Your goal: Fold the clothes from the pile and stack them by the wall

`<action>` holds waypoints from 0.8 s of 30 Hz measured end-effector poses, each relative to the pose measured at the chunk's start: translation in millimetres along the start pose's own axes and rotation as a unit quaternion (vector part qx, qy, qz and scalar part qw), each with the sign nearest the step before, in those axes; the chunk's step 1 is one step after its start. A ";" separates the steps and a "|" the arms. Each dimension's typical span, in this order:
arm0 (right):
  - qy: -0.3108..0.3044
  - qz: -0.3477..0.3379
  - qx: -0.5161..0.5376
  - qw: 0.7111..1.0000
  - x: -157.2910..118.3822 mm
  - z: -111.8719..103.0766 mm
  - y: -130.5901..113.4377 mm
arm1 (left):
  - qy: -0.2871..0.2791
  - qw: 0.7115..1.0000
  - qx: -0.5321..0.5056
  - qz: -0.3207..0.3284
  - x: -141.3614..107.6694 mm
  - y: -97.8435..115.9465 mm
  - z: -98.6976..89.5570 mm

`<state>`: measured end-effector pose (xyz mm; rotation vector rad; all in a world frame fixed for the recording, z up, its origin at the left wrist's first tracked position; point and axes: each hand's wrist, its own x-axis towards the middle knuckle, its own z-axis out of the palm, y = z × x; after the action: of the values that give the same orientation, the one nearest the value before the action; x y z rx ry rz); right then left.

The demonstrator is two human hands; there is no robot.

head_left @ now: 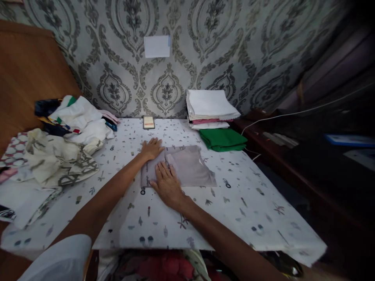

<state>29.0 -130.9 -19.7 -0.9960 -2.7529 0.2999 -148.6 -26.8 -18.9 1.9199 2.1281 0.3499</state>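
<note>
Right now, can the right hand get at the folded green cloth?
Probably yes: the right hand lies flat on the grey cloth, and between it and the folded green cloth I see only grey cloth and patterned tablecloth.

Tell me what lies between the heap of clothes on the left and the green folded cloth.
In the head view, the grey garment lies between them, with the left hand at its far-left corner and the right hand flat on it.
</note>
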 end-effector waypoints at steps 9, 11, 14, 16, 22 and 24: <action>0.076 0.092 0.031 0.992 9.5 -10.8 12.3 | 0.119 0.965 -0.223 -0.066 -11.2 -15.2 -27.2; 0.020 0.093 0.030 0.995 14.6 -9.3 15.0 | 0.133 0.947 -0.272 -0.112 -31.2 -28.4 -32.4; -0.009 0.078 0.025 0.997 17.6 -5.2 16.1 | 0.117 0.911 -0.356 -0.170 -60.8 -40.3 -34.4; 0.005 0.080 0.021 0.997 15.7 -5.0 13.0 | 0.098 0.886 -0.408 -0.196 -74.4 -40.5 -35.6; 0.073 -0.041 -0.007 0.996 -0.8 -18.1 -21.2 | 0.036 0.842 -0.472 -0.260 -83.6 -26.3 -45.1; 0.064 -0.074 -0.009 0.995 -5.8 -21.1 -33.6 | 0.013 0.837 -0.476 -0.270 -81.7 -22.2 -46.2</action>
<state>18.3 -157.4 8.4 -0.7809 -2.6986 0.1821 -177.3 -110.6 19.1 0.7264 1.8213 1.0501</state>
